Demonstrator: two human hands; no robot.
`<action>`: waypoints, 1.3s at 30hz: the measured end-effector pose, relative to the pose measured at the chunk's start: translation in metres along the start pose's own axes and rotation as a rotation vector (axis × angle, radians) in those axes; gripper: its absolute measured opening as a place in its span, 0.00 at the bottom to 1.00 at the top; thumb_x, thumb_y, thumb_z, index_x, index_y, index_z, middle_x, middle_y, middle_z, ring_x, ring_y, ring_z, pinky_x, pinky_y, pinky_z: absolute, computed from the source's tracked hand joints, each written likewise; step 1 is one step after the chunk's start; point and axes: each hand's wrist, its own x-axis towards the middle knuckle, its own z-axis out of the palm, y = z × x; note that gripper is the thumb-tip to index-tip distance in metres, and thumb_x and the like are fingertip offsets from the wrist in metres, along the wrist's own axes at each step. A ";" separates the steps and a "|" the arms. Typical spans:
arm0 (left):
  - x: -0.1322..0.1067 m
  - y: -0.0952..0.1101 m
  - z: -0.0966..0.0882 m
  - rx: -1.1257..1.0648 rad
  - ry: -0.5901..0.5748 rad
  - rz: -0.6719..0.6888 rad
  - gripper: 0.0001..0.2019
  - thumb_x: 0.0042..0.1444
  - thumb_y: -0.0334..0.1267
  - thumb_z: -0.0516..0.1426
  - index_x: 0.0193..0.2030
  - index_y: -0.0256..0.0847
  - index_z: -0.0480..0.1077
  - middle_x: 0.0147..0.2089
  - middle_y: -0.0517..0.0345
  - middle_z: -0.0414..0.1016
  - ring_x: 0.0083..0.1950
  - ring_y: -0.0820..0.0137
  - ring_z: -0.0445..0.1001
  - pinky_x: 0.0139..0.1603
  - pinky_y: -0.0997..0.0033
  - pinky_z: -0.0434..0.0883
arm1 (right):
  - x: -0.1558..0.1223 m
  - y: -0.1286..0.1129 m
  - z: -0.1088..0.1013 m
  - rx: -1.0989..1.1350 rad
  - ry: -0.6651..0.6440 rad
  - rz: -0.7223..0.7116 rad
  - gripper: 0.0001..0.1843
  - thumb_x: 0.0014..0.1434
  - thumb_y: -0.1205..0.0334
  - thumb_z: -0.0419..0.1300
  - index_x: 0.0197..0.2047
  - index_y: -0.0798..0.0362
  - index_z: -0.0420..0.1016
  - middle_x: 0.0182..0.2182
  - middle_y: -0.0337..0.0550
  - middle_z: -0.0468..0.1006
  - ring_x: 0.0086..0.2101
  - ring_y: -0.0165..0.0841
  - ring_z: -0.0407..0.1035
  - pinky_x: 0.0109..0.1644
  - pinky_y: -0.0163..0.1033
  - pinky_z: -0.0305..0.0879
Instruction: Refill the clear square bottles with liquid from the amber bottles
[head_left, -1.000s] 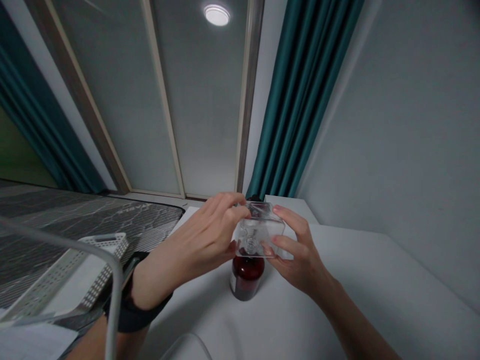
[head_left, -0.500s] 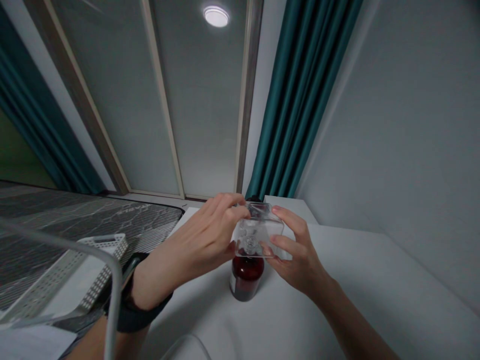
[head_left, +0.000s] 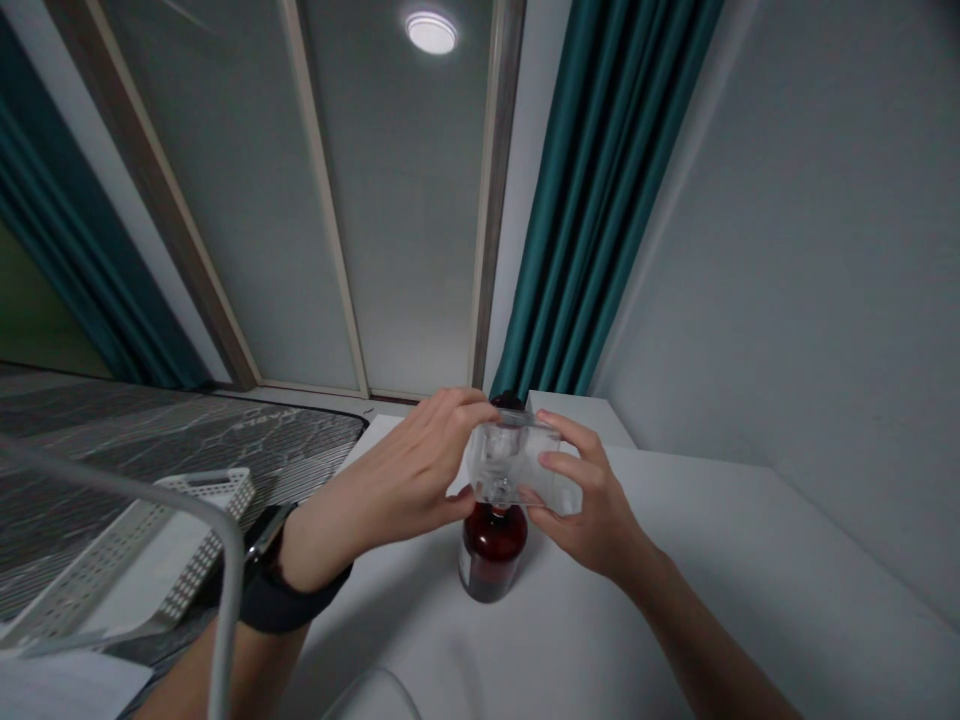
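A clear plastic box (head_left: 525, 462) is held between my two hands, just above and partly in front of a dark red-brown bottle (head_left: 495, 545). My left hand (head_left: 427, 455) grips the box's left side, fingers over the upper edge and thumb near the lower corner. My right hand (head_left: 596, 490) holds its right side with fingertips and thumb. Something clear and rounded shows through the box, but I cannot tell whether it is inside or behind. The bottle stands upright on the white table (head_left: 600, 640); its neck is hidden by the box.
A white perforated basket (head_left: 187, 560) lies at the left. A grey bent tube (head_left: 232, 600) crosses the near left, and a thin white cable (head_left: 382, 675) lies on the table. Behind are a black round-topped thing (head_left: 508, 400), a white block (head_left: 585, 415) and green curtains (head_left: 592, 200).
The box has turned a little in my hands, and its lower edge sits slightly higher. My left wrist has shifted slightly right and up. The bottle has stayed in place.
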 end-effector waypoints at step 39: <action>-0.003 -0.029 0.025 -0.072 -0.100 -0.079 0.30 0.54 0.35 0.61 0.63 0.41 0.58 0.59 0.45 0.65 0.59 0.54 0.67 0.59 0.53 0.70 | -0.017 0.012 0.029 0.641 -0.138 0.850 0.21 0.65 0.47 0.56 0.56 0.49 0.64 0.36 0.41 0.76 0.36 0.35 0.75 0.44 0.45 0.73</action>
